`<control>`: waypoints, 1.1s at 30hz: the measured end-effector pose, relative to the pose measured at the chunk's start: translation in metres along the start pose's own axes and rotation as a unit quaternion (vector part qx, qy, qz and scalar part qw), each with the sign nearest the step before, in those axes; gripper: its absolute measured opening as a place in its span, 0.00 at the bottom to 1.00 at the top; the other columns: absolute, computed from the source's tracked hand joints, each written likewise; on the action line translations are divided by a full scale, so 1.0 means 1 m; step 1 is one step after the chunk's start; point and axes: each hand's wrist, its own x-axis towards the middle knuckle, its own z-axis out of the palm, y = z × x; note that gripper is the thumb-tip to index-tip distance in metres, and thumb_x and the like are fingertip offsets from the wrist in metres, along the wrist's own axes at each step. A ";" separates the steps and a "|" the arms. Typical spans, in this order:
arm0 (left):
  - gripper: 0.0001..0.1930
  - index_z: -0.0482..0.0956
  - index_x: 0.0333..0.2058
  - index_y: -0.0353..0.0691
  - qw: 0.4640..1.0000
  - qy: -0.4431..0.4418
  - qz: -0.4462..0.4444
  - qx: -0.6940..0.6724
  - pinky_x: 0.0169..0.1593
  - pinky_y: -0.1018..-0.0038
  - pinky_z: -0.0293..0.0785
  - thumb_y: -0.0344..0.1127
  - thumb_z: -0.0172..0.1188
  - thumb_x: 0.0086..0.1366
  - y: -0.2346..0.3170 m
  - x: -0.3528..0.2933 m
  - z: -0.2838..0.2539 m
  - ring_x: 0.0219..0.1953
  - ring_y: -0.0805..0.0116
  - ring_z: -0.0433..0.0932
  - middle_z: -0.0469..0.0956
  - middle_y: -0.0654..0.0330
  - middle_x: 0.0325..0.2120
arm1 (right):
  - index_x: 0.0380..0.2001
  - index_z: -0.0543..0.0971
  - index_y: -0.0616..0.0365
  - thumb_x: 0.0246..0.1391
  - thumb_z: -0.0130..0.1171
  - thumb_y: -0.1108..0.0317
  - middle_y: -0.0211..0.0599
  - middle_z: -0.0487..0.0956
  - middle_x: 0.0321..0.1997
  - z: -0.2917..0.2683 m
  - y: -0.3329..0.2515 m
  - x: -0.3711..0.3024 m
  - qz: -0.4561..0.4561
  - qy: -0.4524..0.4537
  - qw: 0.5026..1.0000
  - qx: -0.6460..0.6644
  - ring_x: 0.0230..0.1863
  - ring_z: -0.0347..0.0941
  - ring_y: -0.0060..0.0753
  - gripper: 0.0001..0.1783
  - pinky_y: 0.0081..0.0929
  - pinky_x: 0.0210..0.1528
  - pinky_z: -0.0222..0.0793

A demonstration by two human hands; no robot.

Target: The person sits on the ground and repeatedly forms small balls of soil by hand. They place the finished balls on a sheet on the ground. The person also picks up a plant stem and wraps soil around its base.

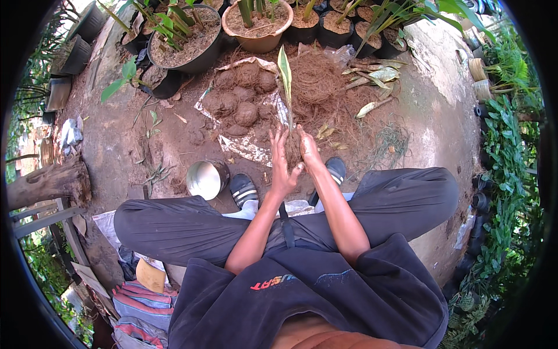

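Observation:
Between my palms, in front of my lap, is a brown soil ball (294, 150) with a tall, narrow, yellow-edged green leaf (284, 72) standing up out of it. My left hand (280, 163) presses the ball from its left side, fingers pointing away from me. From the other side my right hand (310, 150) closes against it, and mud smears both hands. Just beyond them several round mud balls (246, 113) sit piled on a dirty white plastic sheet (251, 150). A heap of brown coconut fibre (317, 81) lies to the right of that pile.
A metal pot (207, 179) lies tipped beside my left foot. Potted plants (186, 41) line the far side, with a tan pot (258, 42) among them. Dry leaves (378, 75) and green strands (392, 142) lie at right. A log (49, 183) juts in from the left.

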 end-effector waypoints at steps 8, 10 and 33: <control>0.33 0.73 0.52 0.40 0.995 -0.014 0.075 0.072 0.66 0.50 0.41 0.60 0.51 0.57 0.033 0.017 -0.014 0.66 0.47 0.54 0.65 0.50 0.59 | 0.52 0.73 0.53 0.63 0.35 0.53 0.38 0.77 0.49 -0.007 -0.020 -0.020 0.131 -0.054 0.980 0.142 0.49 0.75 0.35 0.24 0.38 0.53 0.71; 0.26 0.76 0.49 0.41 0.987 -0.031 0.086 0.131 0.65 0.53 0.46 0.52 0.55 0.56 0.036 0.016 -0.020 0.64 0.50 0.59 0.70 0.51 0.56 | 0.52 0.73 0.53 0.62 0.35 0.52 0.38 0.77 0.50 -0.009 -0.014 -0.020 0.141 -0.047 0.985 0.086 0.49 0.75 0.35 0.25 0.38 0.54 0.71; 0.15 0.72 0.33 0.32 0.985 0.069 0.069 0.141 0.49 0.56 0.60 0.40 0.47 0.61 0.008 -0.034 0.003 0.43 0.46 0.67 0.71 0.47 0.35 | 0.36 0.76 0.53 0.60 0.46 0.58 0.31 0.78 0.33 -0.023 0.039 -0.028 0.126 -0.046 0.989 0.061 0.31 0.74 0.27 0.13 0.26 0.34 0.74</control>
